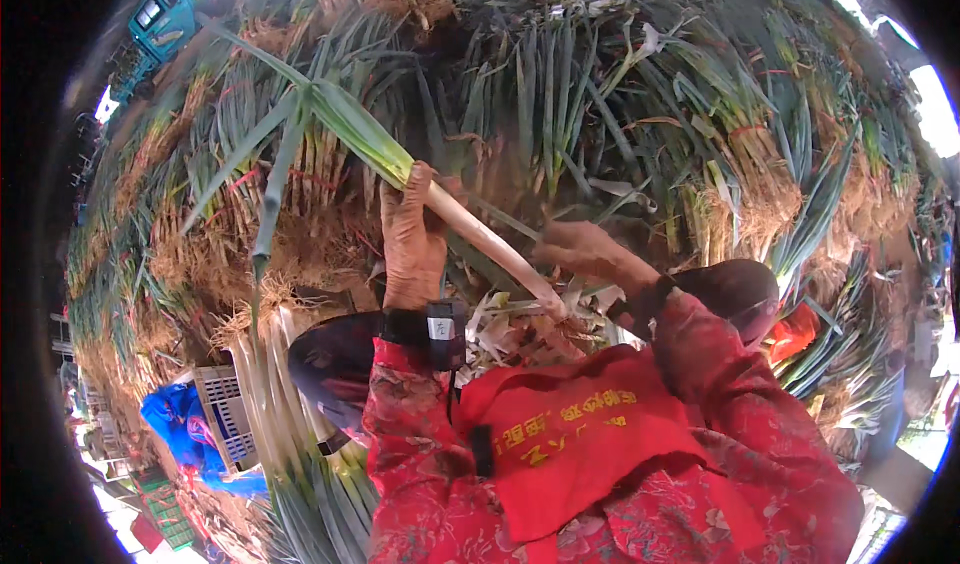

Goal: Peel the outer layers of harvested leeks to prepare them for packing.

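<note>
A long green onion (487, 234) slants across the view, its leaves at the upper left and its roots pointing down toward my lap. My left hand (412, 234) is closed around its shaft, where the white part meets the green. To the right of the shaft, my right hand (592, 252) is blurred, with a thin leaf strip beside its fingers; whether it grips the strip is unclear. Peeled leaves and scraps (495, 331) lie between my knees. At my left knee lies a pile of cleaned-looking green onions (277, 391), roots toward the top of the view.
Bundles of green onions (757, 166) tied with red bands are heaped ahead and on both sides. A pale plastic crate (225, 414) and blue plastic sheeting (172, 429) are at the lower left. A red bag (795, 331) lies beside my right knee.
</note>
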A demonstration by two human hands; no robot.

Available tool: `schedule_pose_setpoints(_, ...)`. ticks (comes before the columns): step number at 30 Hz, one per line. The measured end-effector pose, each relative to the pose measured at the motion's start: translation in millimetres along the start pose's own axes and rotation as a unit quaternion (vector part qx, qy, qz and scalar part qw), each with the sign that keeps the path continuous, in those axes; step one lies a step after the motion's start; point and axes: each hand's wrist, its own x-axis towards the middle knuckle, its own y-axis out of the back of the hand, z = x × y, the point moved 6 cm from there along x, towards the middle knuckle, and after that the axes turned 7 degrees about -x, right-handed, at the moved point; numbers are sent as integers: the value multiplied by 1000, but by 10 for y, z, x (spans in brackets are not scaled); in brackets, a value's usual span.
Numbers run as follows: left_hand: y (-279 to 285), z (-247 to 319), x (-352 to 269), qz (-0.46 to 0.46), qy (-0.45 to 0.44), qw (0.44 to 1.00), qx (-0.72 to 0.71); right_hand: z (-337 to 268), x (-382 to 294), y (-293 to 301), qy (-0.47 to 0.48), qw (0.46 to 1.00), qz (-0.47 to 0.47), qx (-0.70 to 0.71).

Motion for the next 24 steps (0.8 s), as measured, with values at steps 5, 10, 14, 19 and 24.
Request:
schedule_pose_setpoints(5, -183, -86, -97, 35, -7, 999, -15, -720, -140, 54, 84, 959, 30, 269)
schedule_pose_setpoints(10, -29, -253, -89, 38, 13, 998, -56, -760, -207, -155, 27, 952, -15, 304)
schedule_pose_setpoints(14, 41, -355, -118, 36, 39, 995, -87, -733, -250, -251, -3, 944, -35, 327)
schedule_pose_setpoints(19, 135, -483, -124, 57, 62, 992, -98, -719, -281, -351, -1, 931, -47, 362)
schedule_pose_setpoints(24, 209, -573, -172, 79, 82, 990, -78, -634, -233, -420, -10, 940, -24, 340)
